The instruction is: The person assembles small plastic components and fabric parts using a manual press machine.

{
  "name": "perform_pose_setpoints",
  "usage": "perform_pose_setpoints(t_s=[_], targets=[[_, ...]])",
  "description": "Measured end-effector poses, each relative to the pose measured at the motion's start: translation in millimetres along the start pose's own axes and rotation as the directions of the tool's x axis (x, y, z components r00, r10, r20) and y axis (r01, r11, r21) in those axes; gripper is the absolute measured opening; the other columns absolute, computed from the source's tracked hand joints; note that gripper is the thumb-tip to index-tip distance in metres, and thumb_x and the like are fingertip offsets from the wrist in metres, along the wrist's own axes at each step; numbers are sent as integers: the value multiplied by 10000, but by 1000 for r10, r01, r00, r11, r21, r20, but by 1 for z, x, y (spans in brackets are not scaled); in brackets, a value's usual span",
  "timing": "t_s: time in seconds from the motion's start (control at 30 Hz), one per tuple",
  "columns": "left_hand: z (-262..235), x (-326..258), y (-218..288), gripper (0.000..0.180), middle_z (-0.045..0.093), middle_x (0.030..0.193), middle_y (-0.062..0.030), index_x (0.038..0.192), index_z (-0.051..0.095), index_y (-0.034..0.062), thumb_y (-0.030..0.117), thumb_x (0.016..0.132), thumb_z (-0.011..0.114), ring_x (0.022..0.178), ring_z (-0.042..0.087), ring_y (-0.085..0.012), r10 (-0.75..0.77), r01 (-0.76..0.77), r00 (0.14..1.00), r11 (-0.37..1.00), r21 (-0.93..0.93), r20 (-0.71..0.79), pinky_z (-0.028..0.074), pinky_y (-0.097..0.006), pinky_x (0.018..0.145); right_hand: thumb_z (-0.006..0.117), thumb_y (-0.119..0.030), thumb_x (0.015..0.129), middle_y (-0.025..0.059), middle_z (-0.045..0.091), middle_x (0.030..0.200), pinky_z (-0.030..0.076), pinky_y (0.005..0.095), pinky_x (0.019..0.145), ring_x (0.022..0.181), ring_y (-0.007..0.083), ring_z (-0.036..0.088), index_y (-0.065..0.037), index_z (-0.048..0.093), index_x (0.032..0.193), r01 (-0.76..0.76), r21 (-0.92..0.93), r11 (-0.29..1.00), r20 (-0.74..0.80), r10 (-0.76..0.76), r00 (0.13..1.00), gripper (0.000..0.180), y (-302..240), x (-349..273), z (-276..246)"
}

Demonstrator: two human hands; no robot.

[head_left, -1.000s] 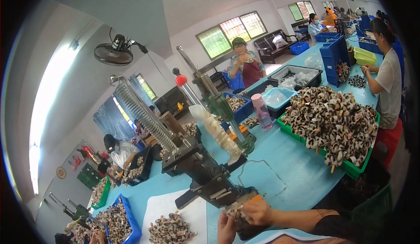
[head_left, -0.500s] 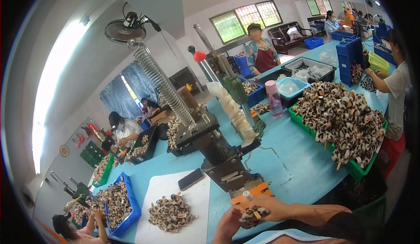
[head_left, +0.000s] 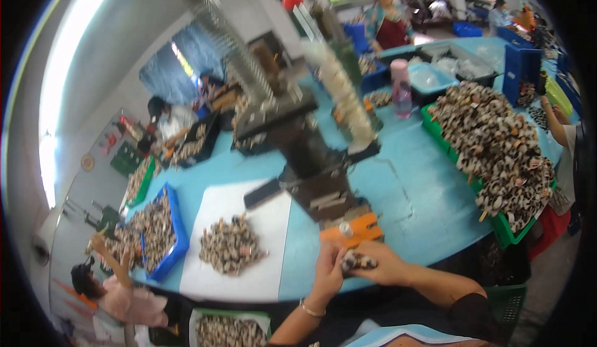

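Note:
A small plush piece (head_left: 358,261) with spotted black, white and brown fur is held between my hands, low in front of a hand press (head_left: 314,154). My left hand (head_left: 328,267) closes on its left side with the fingers pinched. From the right, my right hand (head_left: 387,265) wraps round the same piece, its fingertips partly hidden. Just beyond the hands, an orange plate (head_left: 368,227) with a pale round peg (head_left: 346,228) forms the base of the press. A pile of similar plush pieces (head_left: 231,245) lies on a white sheet (head_left: 205,285) to the left.
A green crate (head_left: 509,235) heaped with plush pieces stands right. At left is a blue tray (head_left: 180,247) of more, beside a co-worker (head_left: 121,294). A dark phone (head_left: 262,194) lies at the sheet's edge. A pink bottle (head_left: 401,89) stands farther back. Below the table edge sits another filled container (head_left: 230,331).
The view has tipped downward, bringing in more of my forearms and a container below the table. My hands keep hold of the plush piece. The left co-worker's hand has risen.

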State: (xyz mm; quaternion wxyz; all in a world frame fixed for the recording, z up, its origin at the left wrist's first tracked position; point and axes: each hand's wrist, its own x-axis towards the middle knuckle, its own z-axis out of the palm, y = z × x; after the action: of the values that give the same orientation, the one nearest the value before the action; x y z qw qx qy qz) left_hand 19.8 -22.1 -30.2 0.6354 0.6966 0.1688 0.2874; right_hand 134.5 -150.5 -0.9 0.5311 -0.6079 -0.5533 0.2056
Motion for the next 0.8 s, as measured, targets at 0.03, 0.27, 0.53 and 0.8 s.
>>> perform_pose_setpoints(t_s=[0.03,0.27,0.53,0.8], targets=[[1,0,0,45,496,825,-49,931,497,5,49,939,496,787,473,-122,4,-4,1000,999,54,4,418,-259,737,755,-155,731,129,575,955,464,366,765,901,312,565,-57,582,979,5,-56,998,-22,-6,1000,318,0,0,-4],[9,12,5,40,501,830,-19,936,473,21,46,964,460,794,481,-74,-28,22,983,999,-38,-180,418,-217,719,650,19,692,144,578,940,466,405,741,877,344,558,-33,575,1005,90,-318,944,-244,-173,954,326,7,16,7],[9,34,12,99,550,894,7,998,474,64,65,934,549,794,533,-50,-107,59,989,916,-397,-100,426,-180,680,670,-37,680,158,604,850,476,430,687,805,375,592,-20,586,971,-81,-421,903,-281,-45,959,303,24,57,-9],[12,53,-12,203,620,981,-54,1113,484,16,-2,915,531,873,584,-101,-265,156,943,884,-440,-199,469,-223,751,725,-155,800,63,649,807,489,287,660,733,141,619,6,582,927,-334,300,893,-111,381,918,250,52,57,-17]])
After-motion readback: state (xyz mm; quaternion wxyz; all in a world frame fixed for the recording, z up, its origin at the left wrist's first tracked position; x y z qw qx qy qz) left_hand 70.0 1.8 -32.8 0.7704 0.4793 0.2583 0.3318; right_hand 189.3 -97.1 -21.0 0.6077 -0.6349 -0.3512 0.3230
